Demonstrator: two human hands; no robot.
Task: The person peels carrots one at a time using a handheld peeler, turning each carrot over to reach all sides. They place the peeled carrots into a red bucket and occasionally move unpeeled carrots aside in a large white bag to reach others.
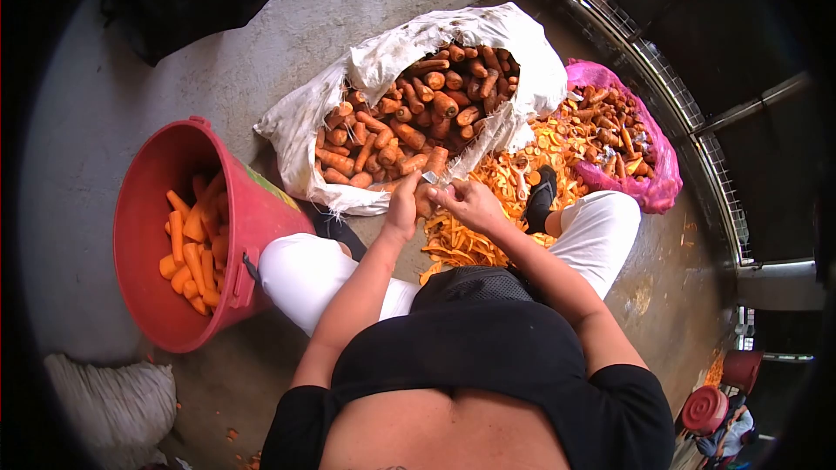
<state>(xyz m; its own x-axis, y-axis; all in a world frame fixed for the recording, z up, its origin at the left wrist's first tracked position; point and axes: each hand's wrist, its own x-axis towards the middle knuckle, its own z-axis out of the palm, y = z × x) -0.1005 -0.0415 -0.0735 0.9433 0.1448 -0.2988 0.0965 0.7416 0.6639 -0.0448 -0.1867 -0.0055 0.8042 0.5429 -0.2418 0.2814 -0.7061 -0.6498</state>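
My left hand is closed around a carrot, most of which the fingers hide. Close beside it, my right hand has its fingers pinched on what looks like a small peeler with a shiny metal part; its handle is mostly covered. Both hands meet in front of a white woven sack lying open and full of unpeeled carrots. Orange peelings are heaped on the floor under and beyond the hands.
To the left stands a red bucket with peeled carrots. A pink bag of carrots and scraps lies at the right. A pale sack rests at lower left. Another person is far off at lower right, near red containers.
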